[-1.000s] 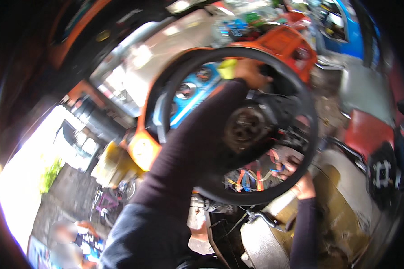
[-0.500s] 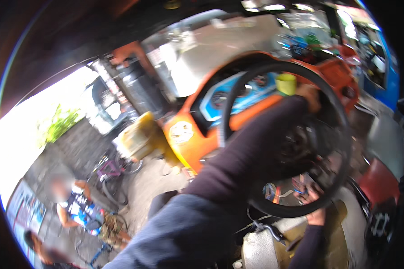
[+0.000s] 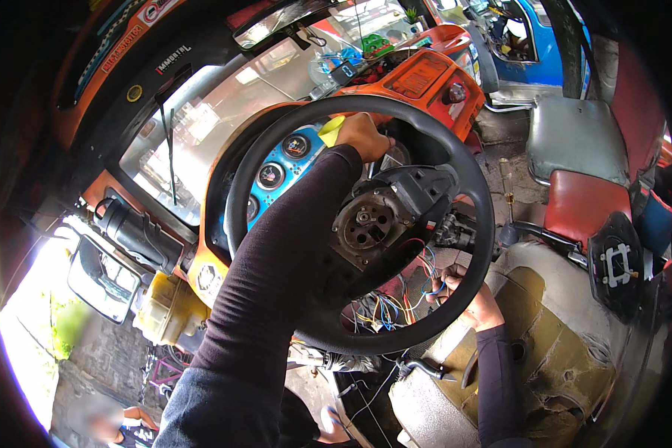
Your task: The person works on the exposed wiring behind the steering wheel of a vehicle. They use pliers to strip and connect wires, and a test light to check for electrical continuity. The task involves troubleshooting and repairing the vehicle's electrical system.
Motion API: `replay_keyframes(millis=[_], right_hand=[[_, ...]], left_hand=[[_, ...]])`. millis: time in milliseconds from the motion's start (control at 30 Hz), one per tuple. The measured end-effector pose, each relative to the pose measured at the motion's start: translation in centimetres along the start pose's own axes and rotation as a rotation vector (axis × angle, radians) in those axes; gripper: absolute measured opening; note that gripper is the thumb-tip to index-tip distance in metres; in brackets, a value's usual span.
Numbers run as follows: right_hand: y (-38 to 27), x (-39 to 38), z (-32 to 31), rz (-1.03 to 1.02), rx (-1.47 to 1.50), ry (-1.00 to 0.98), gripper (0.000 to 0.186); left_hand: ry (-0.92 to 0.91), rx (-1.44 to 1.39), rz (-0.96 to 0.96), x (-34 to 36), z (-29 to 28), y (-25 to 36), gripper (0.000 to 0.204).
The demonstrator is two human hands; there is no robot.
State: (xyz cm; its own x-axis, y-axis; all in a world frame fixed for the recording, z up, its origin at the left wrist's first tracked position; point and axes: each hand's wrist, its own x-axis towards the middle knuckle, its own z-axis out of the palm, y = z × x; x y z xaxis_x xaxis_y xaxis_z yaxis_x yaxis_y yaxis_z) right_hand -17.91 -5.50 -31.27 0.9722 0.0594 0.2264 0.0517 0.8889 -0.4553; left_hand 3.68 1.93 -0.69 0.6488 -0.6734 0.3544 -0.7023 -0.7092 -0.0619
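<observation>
Driver's seat, orange-dash vehicle: a worker's bare R hand [image 3: 466,296], in dark sleeve, at 4 o'clock from the bared metal wheel hub [image 3: 364,224], has thumb & fingertips pinched together on a thin blue plastic-coated wire [image 3: 431,291]. The strand lies at the hand's 9 o'clock, right at the fingertips. A loose tangle of red, yellow, white & blue wires [image 3: 387,312] spills btwn 5 and 6 o'clock from the hub, near the pinch but outside it.

L hand [image 3: 362,137], also bare, is at 12 o'clock inside the big black steering wheel [image 3: 399,343], its forearm crossing the wheel from 7 o'clock. Fingers look curled; can't tell if they're clamped on anything. A yellow cup-shaped object [image 3: 330,133] sits at that hand's 9 o'clock, touching or just beside it, unclear which.

Also in view, from the hub: blue panel w/ round dark gauges [image 3: 271,176] at 10; red padded seat [image 3: 586,205] at 3; yellowish plastic container [image 3: 168,308] at 8; another person [image 3: 136,431], partly cut off, btwn 7 & 8.
</observation>
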Motion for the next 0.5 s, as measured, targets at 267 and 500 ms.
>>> replay_keyframes(millis=[267, 500], right_hand=[[-0.6, -0.4, -1.0, -0.047, -0.058, 0.007, 0.007], [-0.2, -0.2, -0.5, 0.022, -0.014, 0.006, 0.011]], left_hand=[[0.028, 0.186, -0.077, 3.0, 3.1, -0.3, 0.050], [-0.059, 0.485, 0.055, 0.2, 0.9, 2.8, 0.050]])
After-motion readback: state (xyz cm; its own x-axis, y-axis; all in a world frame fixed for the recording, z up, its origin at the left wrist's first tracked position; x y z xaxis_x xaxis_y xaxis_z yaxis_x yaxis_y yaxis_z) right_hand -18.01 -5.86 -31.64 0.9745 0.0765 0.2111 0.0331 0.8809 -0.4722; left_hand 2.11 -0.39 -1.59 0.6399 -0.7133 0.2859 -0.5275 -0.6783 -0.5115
